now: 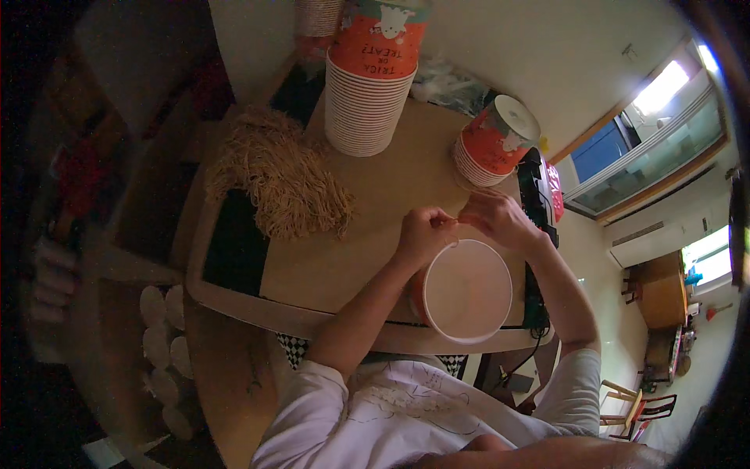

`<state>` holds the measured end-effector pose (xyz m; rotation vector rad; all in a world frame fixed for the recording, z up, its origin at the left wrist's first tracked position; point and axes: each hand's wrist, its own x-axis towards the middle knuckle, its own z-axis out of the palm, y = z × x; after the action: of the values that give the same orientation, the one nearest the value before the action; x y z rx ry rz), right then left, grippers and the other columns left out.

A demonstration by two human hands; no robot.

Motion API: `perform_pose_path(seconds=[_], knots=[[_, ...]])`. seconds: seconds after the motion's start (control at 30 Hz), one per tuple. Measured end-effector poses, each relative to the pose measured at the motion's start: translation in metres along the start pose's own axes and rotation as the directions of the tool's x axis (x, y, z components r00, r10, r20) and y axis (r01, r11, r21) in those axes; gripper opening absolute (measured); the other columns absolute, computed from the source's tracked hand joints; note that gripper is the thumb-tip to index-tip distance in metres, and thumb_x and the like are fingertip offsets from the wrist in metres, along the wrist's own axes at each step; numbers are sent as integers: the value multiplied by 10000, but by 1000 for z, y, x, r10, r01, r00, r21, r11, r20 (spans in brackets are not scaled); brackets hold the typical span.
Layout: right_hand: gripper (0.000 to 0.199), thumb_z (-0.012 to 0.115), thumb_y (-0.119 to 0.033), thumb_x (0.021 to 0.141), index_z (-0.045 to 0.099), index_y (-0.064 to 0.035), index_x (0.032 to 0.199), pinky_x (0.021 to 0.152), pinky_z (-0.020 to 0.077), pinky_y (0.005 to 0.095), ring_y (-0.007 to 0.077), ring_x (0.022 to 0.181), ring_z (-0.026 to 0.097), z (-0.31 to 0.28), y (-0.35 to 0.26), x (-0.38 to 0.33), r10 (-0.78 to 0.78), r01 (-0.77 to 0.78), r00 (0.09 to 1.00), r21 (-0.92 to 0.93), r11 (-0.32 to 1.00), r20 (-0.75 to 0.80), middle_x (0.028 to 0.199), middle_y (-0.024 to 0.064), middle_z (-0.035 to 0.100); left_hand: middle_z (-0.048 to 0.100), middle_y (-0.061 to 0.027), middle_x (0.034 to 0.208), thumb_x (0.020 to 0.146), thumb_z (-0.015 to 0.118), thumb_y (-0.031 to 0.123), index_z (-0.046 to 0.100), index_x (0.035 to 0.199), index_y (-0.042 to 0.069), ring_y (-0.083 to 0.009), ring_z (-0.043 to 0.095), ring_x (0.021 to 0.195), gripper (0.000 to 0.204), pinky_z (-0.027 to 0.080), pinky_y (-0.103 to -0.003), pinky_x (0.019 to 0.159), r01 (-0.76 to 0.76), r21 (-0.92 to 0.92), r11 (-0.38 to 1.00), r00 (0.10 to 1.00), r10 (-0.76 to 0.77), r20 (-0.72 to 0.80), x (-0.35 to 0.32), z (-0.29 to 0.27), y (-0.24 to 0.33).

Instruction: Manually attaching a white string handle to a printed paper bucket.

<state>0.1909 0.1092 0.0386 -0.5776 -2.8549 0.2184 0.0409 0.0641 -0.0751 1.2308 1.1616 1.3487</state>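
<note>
A white-lined paper bucket [469, 293] with an orange outside stands at the table's front edge, its open mouth tilted toward me. Just beyond its far rim, my left hand [426, 233] and my right hand [495, 219] meet, fingertips pinched close together. Something small and thin seems to be between them, but the fingers hide most of it. To the left of my hands lies a loose heap of tan twine cords [285, 176]. Behind the heap rises a tall stack of nested paper buckets [367, 102], upside down, with an orange printed outside.
A shorter stack of printed buckets [498, 141] stands upside down at the back right. Clear plastic wrap [449, 86] lies against the wall. A dark device with a cable [539, 203] runs along the table's right side. Boxed white round-ended items [160, 344] sit low at left.
</note>
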Motion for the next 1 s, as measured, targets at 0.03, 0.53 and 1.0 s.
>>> perform_pose_path(seconds=[0.03,0.53,1.0], knots=[[83,620,-104,735,586,-47,783,619,442,360,260,705,538,1,2,-2,2,-2,1000,-1,1000,0,719,88,517,586,-48,580,664,716,115,631,705,6,-87,522,529,144,437,-252,513,0,-1,1000,1000,0,2,0,0,3],[107,444,-102,884,463,2,878,645,406,388,347,741,500,22,7,-7,318,-325,945,306,895,74,777,168,490,629,-39,702,728,666,100,630,763,18,-92,560,650,96,455,-256,602,24,105,994,999,-28,38,1,-2,8],[139,597,-21,767,587,-16,905,697,467,308,203,777,590,2,0,-6,428,-434,899,308,847,92,842,86,601,597,-63,600,698,677,124,636,716,14,-119,555,548,119,440,-264,531,-45,72,996,999,47,-27,-1,2,5]])
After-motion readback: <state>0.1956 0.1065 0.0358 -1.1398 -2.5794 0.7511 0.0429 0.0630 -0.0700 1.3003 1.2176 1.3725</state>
